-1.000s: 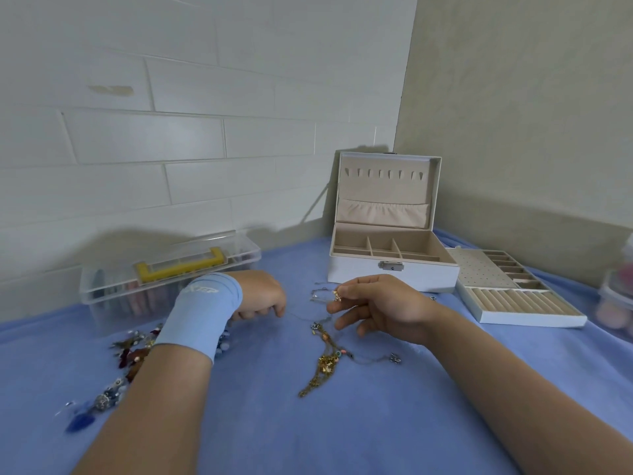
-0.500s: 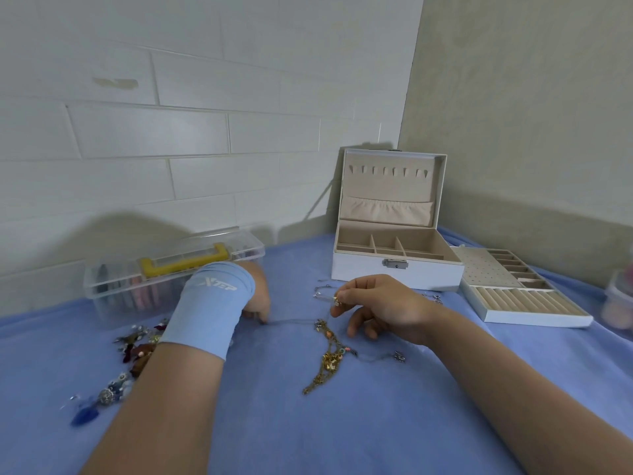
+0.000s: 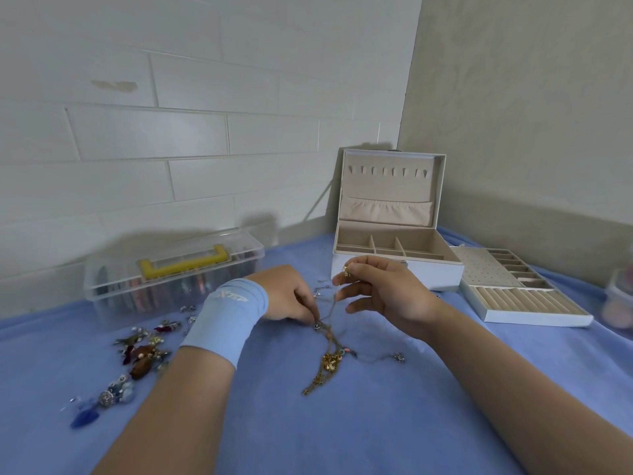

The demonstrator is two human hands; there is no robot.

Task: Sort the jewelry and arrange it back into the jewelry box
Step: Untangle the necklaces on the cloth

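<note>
In front of the open jewelry box (image 3: 390,186) we see the right hand (image 3: 387,296) raised, thumb and forefinger pinching a small gold clasp (image 3: 346,270), the other fingers loosely spread. From it a thin chain (image 3: 330,308) runs down to the left hand (image 3: 287,296), whose fingertips pinch it against the blue cloth (image 3: 376,423). Nearer to us than the box lies a tangle of gold necklaces (image 3: 329,363); left of the box we see coloured earrings (image 3: 137,354) and a clear plastic case (image 3: 171,275), and just right of it a ring tray (image 3: 513,303).

Right hand (image 3: 387,293) higher, chain (image 3: 328,311) taut
</note>
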